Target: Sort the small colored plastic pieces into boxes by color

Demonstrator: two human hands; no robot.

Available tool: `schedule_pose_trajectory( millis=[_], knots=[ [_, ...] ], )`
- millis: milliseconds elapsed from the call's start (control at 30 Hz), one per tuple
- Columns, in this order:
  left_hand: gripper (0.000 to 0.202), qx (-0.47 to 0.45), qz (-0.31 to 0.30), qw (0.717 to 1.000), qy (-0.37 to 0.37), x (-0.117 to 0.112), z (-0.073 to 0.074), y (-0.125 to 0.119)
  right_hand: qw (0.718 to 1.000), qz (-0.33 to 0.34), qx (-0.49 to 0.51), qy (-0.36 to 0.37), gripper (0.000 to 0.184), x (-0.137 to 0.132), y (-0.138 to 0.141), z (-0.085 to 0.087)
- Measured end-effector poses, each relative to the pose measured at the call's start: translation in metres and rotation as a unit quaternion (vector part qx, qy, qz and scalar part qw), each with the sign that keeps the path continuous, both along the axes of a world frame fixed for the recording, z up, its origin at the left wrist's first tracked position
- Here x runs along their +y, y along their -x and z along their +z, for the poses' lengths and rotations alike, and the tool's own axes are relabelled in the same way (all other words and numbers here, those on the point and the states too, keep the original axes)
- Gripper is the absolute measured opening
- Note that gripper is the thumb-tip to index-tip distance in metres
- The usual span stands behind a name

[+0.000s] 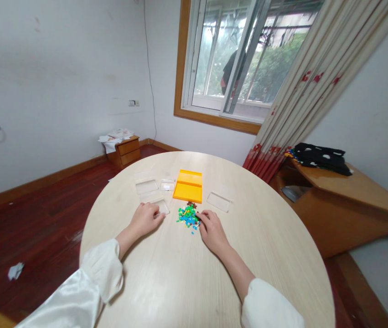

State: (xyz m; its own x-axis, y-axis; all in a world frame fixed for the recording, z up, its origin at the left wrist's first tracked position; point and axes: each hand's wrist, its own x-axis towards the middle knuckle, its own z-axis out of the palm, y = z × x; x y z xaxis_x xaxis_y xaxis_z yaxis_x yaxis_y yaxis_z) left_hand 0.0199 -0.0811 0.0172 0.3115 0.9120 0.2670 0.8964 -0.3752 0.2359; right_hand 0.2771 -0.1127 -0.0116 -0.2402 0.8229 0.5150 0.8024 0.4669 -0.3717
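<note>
A loose pile of small green, blue, yellow and brown toy bricks [188, 217] lies mid-table. My right hand [211, 230] reaches its right side, fingertips touching the bricks, fingers a little apart. No brick shows clearly between them. On the left, my left hand [145, 219] rests at a clear plastic box [162, 206], its thumb and fingers closed on the near edge. The hand covers part of that box. Just beyond the pile, an orange plastic case [187, 193] is folded open.
The round, pale wooden table [166, 278] holds more clear containers: a tray [147, 186] at far left, a small box [167, 185] beside the case and a tray [219, 201] on the right. A wooden cabinet [354, 209] stands beyond the table's right edge.
</note>
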Motion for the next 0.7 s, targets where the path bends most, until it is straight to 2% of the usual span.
schedule_pose_trajectory(
  millis=[200,367,433,533,600,700],
  knots=[
    [0.032,-0.003,0.023,0.999,0.047,-0.026,0.001,0.024,1.000,-0.007,-0.002,-0.004,0.034,0.000,-0.001,0.000],
    [0.030,-0.005,0.075,0.997,0.009,-0.040,-0.006,0.065,1.000,-0.003,-0.006,0.007,0.034,0.000,-0.002,-0.001],
    [0.029,0.011,0.093,0.995,-0.022,-0.035,-0.009,0.083,1.000,-0.003,-0.005,0.008,0.034,0.000,-0.001,-0.001],
    [0.027,0.061,0.123,0.989,-0.053,-0.016,-0.010,0.107,1.000,-0.002,0.002,0.009,0.034,0.000,-0.001,-0.001],
    [0.028,0.094,0.149,0.983,-0.052,0.001,-0.007,0.118,1.000,-0.001,0.003,0.011,0.034,0.000,-0.002,-0.001],
    [0.027,0.115,0.152,0.981,-0.026,0.025,-0.001,0.122,1.000,-0.002,0.004,0.017,0.033,0.001,-0.003,-0.001]
  ],
)
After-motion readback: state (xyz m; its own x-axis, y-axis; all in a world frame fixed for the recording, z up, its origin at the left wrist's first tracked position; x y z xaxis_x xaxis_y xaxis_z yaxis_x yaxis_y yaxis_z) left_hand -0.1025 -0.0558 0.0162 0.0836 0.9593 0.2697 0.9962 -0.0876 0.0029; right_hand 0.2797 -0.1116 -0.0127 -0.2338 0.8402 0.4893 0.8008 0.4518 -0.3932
